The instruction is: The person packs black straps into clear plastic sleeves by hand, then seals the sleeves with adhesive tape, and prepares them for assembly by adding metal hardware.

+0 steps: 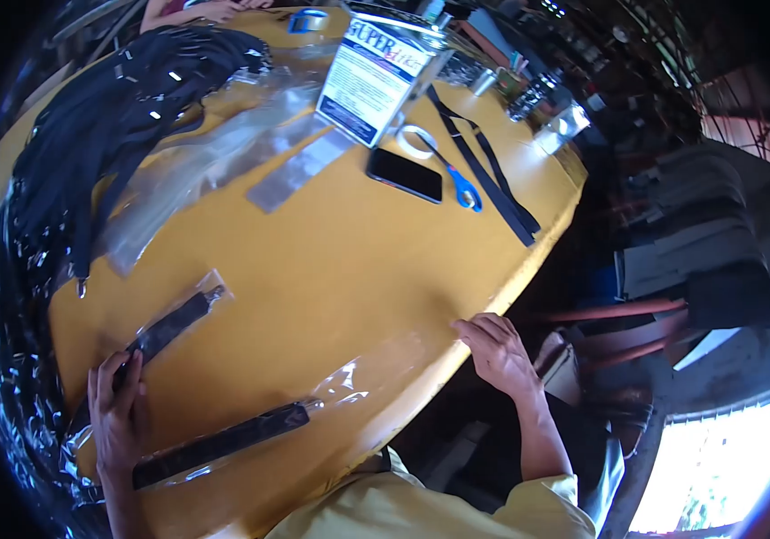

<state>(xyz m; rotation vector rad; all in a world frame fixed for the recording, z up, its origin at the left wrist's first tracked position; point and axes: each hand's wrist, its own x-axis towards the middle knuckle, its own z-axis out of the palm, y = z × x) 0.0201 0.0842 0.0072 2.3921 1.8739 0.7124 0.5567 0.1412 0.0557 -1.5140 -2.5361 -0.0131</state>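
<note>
My left hand [118, 409] rests on a black strap packed in a clear plastic sleeve [174, 325] on the yellow table [331, 269]. A second bagged black strap [223, 440] lies just right of that hand, near the table's front edge. My right hand [495, 350] sits at the table's right edge, fingers bent, pinching the end of a clear plastic bag [385, 364] that lies flat on the table.
A heap of black straps [106, 117] and clear bags [205, 162] covers the left side. Farther back are a metal can [376, 76], a black phone [404, 174], blue-handled scissors [458, 184], a tape roll [413, 139] and a long black strap [492, 180]. Another person's hand [214, 9] shows at the far edge.
</note>
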